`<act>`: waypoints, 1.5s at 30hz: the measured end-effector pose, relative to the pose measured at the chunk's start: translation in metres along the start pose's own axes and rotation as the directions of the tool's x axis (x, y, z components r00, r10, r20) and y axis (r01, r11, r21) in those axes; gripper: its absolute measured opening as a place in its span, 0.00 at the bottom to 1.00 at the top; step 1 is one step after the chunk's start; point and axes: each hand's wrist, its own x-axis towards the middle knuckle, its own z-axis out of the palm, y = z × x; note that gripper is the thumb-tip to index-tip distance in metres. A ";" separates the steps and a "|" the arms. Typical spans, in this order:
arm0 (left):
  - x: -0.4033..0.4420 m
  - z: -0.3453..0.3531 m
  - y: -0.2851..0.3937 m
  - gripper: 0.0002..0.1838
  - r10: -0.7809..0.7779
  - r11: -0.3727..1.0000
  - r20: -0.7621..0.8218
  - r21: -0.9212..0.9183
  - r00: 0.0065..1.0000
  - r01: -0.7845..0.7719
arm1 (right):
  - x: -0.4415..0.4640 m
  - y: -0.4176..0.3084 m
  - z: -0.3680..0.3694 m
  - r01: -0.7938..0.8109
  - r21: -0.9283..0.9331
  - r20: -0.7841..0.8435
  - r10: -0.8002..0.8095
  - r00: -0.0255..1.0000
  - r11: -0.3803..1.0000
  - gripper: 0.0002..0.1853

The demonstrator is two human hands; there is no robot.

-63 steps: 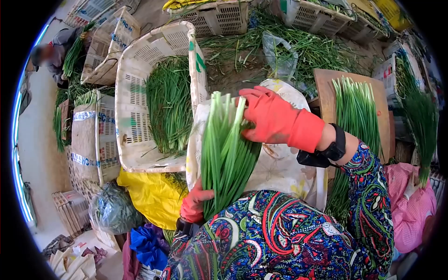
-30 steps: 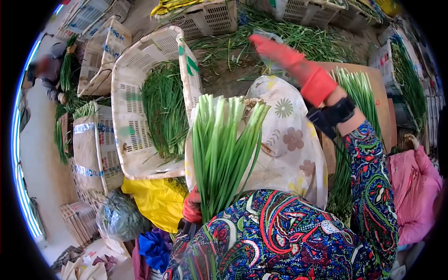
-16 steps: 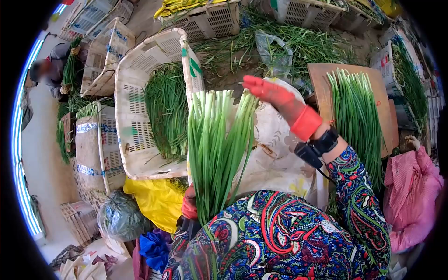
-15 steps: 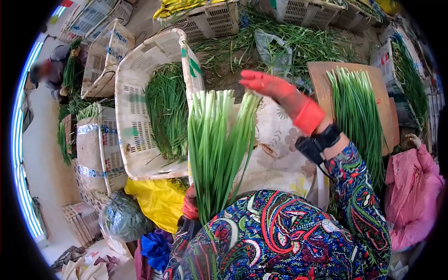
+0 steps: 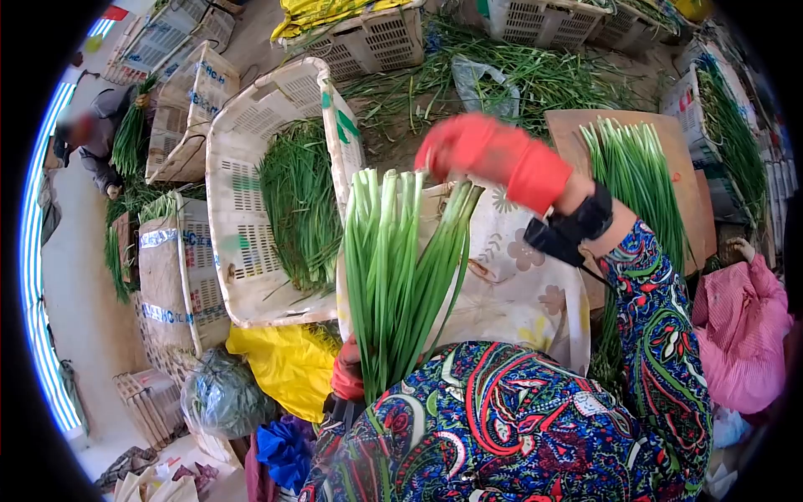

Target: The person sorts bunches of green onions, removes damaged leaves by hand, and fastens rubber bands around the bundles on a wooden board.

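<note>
My left hand (image 5: pixel 348 373), in a red glove, is closed round the lower leafy part of a bunch of green stalks (image 5: pixel 401 276). The bunch stands with its pale ends upward and fans into two parts. My right hand (image 5: pixel 464 151), also red-gloved, is at the pale ends, fingers curled and blurred; what they hold, if anything, cannot be made out. Behind the bunch lies a white flowered cloth (image 5: pixel 523 276). More stalks (image 5: pixel 640 184) lie on a brown board (image 5: pixel 569 125) to the right.
A white crate (image 5: pixel 226 192) with loose greens stands at the left. Cut leaves (image 5: pixel 552 79) and a clear plastic bag (image 5: pixel 485 88) lie on the floor ahead. A yellow sheet (image 5: pixel 284 360) is near my left hand. Another person (image 5: pixel 100 125) holds greens at far left. Pink cloth (image 5: pixel 740 326) is at right.
My right hand swung out to the right, came back to the pale ends, and its extended fingers have curled. My left hand still holds the bunch, whose right part now leans further out.
</note>
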 end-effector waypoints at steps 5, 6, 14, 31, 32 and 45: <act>0.002 -0.030 -0.004 0.27 -0.023 0.999 0.073 -0.039 0.997 0.026 | 0.006 0.081 -0.109 0.504 0.625 -0.745 0.263 0.613 0.597 0.10; 0.006 -0.035 -0.002 0.25 -0.015 0.999 0.070 -0.028 0.997 0.017 | -0.002 0.096 -0.091 0.427 0.790 -0.548 0.195 0.813 0.440 0.10; 0.032 0.091 0.069 0.38 0.059 0.798 0.020 0.600 0.998 -0.059 | -0.006 0.046 0.057 0.062 0.972 -0.043 -0.088 0.995 0.225 0.41; 0.076 0.109 0.107 0.21 0.042 0.089 0.346 0.933 0.937 -0.349 | 0.000 -0.026 0.050 0.018 0.836 0.048 -0.106 0.993 0.548 0.35; 0.075 0.113 0.097 0.25 -0.002 0.507 0.249 0.835 0.969 -0.214 | 0.000 -0.030 0.047 0.005 0.818 0.050 -0.079 0.996 0.576 0.31; 0.028 0.083 0.191 0.33 0.500 0.540 0.155 0.714 0.852 -0.446 | -0.018 -0.148 -0.059 0.694 -0.323 -0.564 -0.720 0.405 0.643 0.17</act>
